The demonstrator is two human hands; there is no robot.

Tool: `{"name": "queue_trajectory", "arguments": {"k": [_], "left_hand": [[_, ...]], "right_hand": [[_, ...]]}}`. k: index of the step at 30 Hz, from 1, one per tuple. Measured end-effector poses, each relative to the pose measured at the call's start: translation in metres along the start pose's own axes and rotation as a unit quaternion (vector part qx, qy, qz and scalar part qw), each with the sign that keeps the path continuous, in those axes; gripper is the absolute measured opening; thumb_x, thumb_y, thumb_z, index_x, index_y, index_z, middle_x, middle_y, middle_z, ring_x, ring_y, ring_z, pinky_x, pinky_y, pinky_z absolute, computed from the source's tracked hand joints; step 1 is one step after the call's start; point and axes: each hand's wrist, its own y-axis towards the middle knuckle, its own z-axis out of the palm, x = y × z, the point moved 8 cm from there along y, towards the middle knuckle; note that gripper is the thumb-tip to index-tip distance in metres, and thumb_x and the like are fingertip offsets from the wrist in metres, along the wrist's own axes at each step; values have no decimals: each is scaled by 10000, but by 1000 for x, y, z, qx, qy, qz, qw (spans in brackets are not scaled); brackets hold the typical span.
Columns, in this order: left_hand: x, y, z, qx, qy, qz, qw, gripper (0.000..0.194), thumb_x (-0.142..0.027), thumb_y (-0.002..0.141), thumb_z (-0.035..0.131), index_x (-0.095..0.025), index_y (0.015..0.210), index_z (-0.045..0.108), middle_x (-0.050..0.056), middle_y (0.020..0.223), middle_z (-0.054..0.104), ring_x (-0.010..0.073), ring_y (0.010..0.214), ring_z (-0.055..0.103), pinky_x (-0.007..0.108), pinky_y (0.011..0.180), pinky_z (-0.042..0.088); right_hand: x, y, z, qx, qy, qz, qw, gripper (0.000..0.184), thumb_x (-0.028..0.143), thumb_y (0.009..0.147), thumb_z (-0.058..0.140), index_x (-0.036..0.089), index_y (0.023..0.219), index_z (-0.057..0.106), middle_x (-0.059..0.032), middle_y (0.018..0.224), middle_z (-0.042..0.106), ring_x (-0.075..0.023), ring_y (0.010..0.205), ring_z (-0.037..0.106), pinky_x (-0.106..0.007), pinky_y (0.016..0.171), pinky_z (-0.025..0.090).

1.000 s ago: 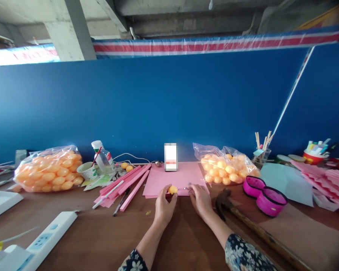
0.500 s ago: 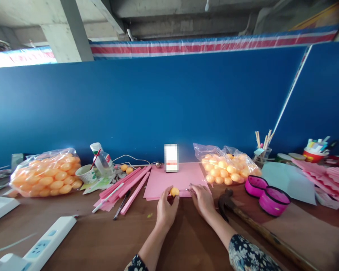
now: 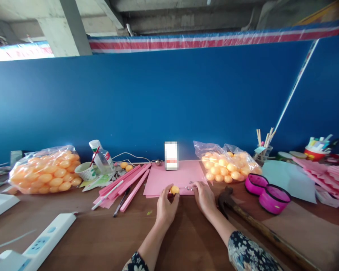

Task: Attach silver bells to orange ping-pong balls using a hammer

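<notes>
Between the thumb and fingers of my left hand (image 3: 166, 209) is an orange ball (image 3: 174, 189), held just over the front edge of the pink sheets (image 3: 158, 180). A few small shiny metal pieces (image 3: 190, 185) show at the fingertips of my right hand (image 3: 205, 197). That hand is curled with its fingertips close together; what lies between them is too small to make out. A phone-like upright object (image 3: 171, 156) with a blurred front stands at the back of the pink sheets.
Bags of orange balls stand left (image 3: 51, 173) and right (image 3: 226, 167). Pink strips (image 3: 130, 184) and a pen (image 3: 121, 203) lie left, near a bottle (image 3: 101, 158) and cup (image 3: 85, 172). A hammer (image 3: 251, 218), magenta rings (image 3: 274, 199) and power strip (image 3: 49, 241) are nearby.
My right hand has shifted slightly to the right, and the metal pieces show more clearly beside its fingertips. My left hand keeps its hold on the orange ball. The camera view has tilted a little.
</notes>
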Motion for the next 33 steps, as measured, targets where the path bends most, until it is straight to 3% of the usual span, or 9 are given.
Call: {"name": "queue_trajectory", "arguments": {"k": [12,20,25,33], "left_hand": [[-7,0,-2,-11,5,24,1000,409,-313,700,569,-170,1084,566,96,1038,584,144,700,592,297,696,497],[-6,-3,-3,-4,-29,-15,999,460,-352,718,568,-186,1135,467,75,978,611,151,738,602,298,699,480],[-8,-4,-4,-6,-40,-24,999,367,-394,746,537,-197,1055,510,58,959,619,149,733,600,277,671,463],[-9,-4,-6,-12,-32,-27,999,432,-402,752,530,-186,1126,544,77,1013,616,141,714,584,280,691,459]], "right_hand": [[-1,-1,-2,-25,50,-13,998,159,229,825,439,194,793,591,-36,786,641,-179,764,583,-258,676,404],[-6,-2,-4,-48,90,-6,995,148,249,821,424,186,806,557,-47,777,646,-191,746,594,-263,645,418],[-11,-2,-9,-73,139,16,987,167,286,826,429,188,799,562,-59,778,650,-197,733,605,-277,658,436],[-13,-3,-4,-55,172,12,983,163,304,817,487,194,771,598,-56,785,674,-201,734,616,-281,665,444]]}}
